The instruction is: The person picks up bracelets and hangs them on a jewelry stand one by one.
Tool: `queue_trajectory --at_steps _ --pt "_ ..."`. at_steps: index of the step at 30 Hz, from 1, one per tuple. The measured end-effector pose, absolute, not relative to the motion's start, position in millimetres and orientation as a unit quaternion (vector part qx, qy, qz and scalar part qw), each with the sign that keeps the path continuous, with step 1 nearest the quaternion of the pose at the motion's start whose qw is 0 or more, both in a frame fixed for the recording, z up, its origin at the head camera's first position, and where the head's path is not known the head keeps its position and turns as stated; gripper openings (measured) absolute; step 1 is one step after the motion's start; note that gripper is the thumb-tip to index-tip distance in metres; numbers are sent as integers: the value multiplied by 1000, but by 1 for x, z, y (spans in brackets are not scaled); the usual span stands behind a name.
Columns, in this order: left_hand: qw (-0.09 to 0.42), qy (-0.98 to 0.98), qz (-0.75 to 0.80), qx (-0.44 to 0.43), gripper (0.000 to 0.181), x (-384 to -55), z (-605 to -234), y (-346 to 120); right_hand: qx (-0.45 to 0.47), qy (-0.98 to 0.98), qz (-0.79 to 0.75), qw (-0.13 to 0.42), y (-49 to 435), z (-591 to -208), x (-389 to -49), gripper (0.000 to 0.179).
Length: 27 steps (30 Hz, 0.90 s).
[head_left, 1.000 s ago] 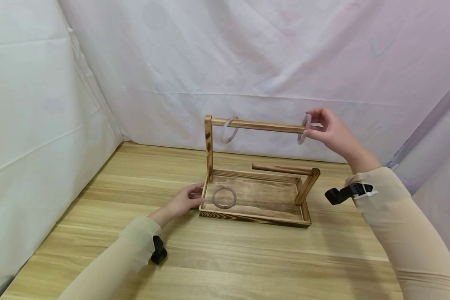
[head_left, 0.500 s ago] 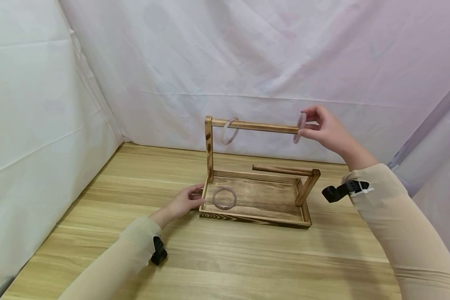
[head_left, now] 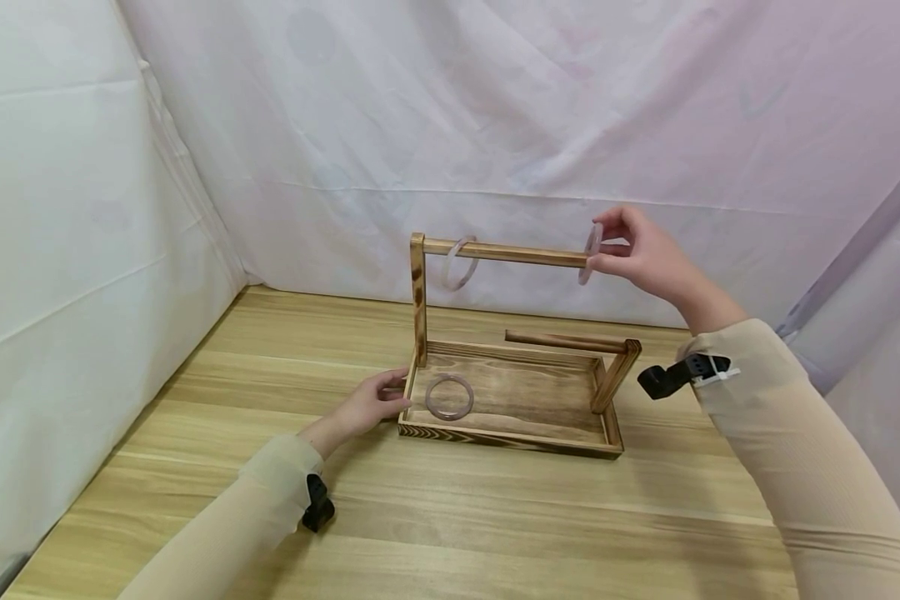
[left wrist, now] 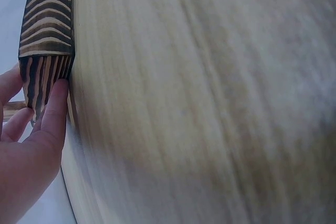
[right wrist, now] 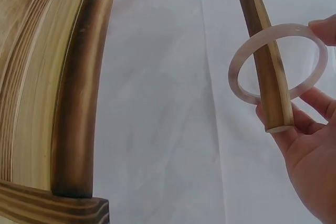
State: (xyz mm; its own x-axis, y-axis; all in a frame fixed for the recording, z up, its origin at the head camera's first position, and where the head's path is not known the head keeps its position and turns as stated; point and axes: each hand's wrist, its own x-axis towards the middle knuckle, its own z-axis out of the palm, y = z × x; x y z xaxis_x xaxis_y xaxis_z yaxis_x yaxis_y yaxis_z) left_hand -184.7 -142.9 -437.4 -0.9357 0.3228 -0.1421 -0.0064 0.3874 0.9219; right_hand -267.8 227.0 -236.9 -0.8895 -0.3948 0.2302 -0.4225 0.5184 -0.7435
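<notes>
A wooden stand has a tray base (head_left: 536,392), a tall upper bar (head_left: 528,252) and a shorter lower bar (head_left: 562,339). My right hand (head_left: 637,254) pinches a pale pinkish bangle (right wrist: 237,72) between thumb and fingers. In the right wrist view this ring encircles the upper bar, whose free end sticks out past it. Another bangle (head_left: 450,258) hangs on the same bar near its post, and a third bangle (head_left: 428,398) lies flat in the tray's left part. My left hand (head_left: 371,402) grips the tray's left end wall (left wrist: 47,69), fingers at its rim and side.
The stand sits on a wood-grain table (head_left: 457,517). White cloth hangs behind it as a backdrop (head_left: 345,150) and along both sides. An angled post (head_left: 617,375) carries the lower bar at the tray's right end.
My right hand has moved left with its bangle, from the upper bar's free end a little further along the bar. My left hand and the other bangles have kept their places.
</notes>
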Motion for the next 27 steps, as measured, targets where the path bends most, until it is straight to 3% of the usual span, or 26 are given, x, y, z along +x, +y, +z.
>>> queue_trajectory --at_steps 27 --pt "151 815 553 86 57 -182 -434 -141 257 -886 385 -4 193 -228 -274 47"
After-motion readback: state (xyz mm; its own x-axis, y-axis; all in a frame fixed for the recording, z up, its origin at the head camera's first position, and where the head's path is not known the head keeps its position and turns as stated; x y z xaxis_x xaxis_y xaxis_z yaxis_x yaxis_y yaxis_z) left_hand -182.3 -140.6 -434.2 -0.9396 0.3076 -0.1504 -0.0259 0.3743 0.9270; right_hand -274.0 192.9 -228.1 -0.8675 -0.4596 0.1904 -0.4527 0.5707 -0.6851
